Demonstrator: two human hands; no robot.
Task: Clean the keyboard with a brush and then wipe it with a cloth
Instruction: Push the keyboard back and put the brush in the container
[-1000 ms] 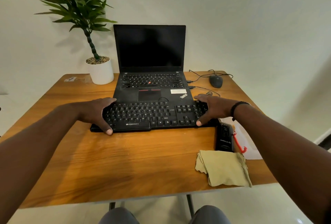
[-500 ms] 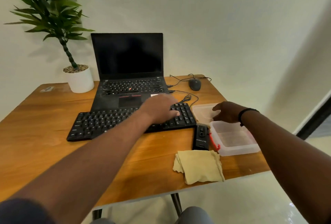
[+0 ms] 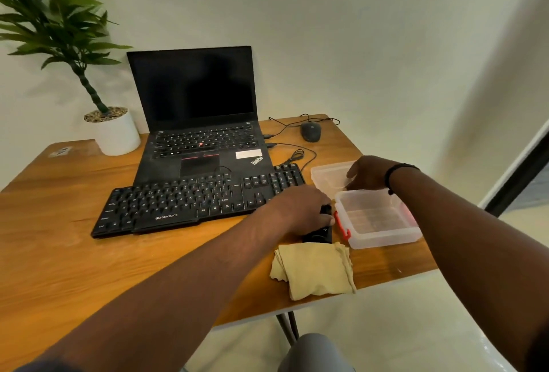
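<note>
Looking down at the wooden bench [image 3: 74, 258], we've got the black keyboard [image 3: 184, 202] lying flat near the middle, its back edge touching the front lip of the open laptop [image 3: 199, 122] behind it. Our left hand [image 3: 300, 208] reaches across past the keyboard's right end and sits on the black brush [image 3: 322, 230], fingers curled over its top, so it looks like a grip, though the fingertips themselves are hidden from us. The brush lies on the bench just beside the clear plastic box [image 3: 380, 223] with the red latch [image 3: 341, 227], right up against that box's left wall.

Our right hand [image 3: 370, 174] is over by the right edge of the bench, fingers bent down around the far corner of the box and next to a second clear tray or lid [image 3: 326, 177] behind it. We honestly can't tell if it's pinching anything or just resting there.

The yellowish cloth [image 3: 315, 272] is folded up near the front right corner of the bench, just in front of the brush and apart from both hands. A potted plant [image 3: 113, 131] stands at the back left, and a mouse [image 3: 311, 131] with its cable sits at the back right.
</note>
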